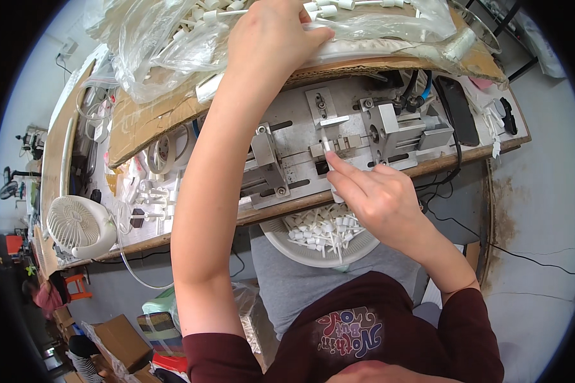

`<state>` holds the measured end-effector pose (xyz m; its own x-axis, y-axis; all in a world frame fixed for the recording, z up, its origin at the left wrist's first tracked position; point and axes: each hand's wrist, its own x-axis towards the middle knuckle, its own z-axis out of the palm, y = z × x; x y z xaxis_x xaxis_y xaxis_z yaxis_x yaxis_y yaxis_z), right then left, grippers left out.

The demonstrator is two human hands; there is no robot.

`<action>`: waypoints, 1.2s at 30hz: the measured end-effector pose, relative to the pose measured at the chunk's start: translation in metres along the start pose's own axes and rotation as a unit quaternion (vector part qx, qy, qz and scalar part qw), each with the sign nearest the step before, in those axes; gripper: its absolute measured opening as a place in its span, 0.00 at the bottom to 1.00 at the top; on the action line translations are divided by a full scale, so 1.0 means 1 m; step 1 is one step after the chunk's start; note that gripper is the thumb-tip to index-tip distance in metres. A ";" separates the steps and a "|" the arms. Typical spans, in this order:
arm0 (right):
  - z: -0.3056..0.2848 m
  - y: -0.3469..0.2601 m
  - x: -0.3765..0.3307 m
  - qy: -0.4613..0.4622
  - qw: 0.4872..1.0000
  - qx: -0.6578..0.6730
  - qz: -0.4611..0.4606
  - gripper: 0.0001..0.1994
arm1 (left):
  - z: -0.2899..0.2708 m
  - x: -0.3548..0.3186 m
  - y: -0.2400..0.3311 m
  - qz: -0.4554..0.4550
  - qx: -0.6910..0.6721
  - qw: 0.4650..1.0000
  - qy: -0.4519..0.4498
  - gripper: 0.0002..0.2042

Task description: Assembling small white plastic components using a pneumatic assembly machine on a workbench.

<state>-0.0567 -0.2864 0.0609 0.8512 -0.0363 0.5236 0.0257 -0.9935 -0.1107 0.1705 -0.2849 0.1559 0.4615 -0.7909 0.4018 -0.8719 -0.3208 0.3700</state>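
My left hand (276,32) reaches over a clear plastic bag (390,27) of white capped plastic pieces (329,10) at the top. Its thumb points right; the other fingers are mostly hidden, so whether it holds a piece is unclear. At the metal clamping fixture (281,167), my right hand (374,198) has its fingertips closed on a slim white plastic piece (326,144). That piece stands in the middle of the fixture, below a small flat metal bar (334,120). Something white also shows under the right fingers.
Below the bench edge, a white basket (281,246) of similar pieces rests at my lap. Cardboard (153,121) overhangs the fixture. A phone (457,112) lies right, a small white fan (76,225) stands left. Cables (457,166) hang right. Another person (46,297) is far left.
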 end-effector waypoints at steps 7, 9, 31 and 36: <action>0.004 -0.007 -0.008 0.012 1.000 -0.028 -0.003 0.09 | 0.003 -0.013 -0.014 0.041 -0.209 0.976 0.040 0.14; 0.004 -0.007 -0.002 -0.002 0.999 -0.035 0.002 0.09 | 0.004 -0.018 -0.015 0.076 -0.253 0.964 0.029 0.14; -0.056 0.105 0.138 0.131 0.990 0.002 0.047 0.10 | -0.013 -0.140 0.002 0.189 -0.171 0.957 0.135 0.16; -0.030 0.129 0.210 -0.163 0.977 -0.115 0.081 0.12 | 0.017 -0.189 0.021 0.128 -0.107 0.983 0.074 0.16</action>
<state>0.1098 -0.4260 0.1821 0.9569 -0.1961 0.2141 -0.2098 -0.9768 0.0429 0.0617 -0.1506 0.0735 0.2650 -0.7417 0.6162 -0.9154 0.0074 0.4025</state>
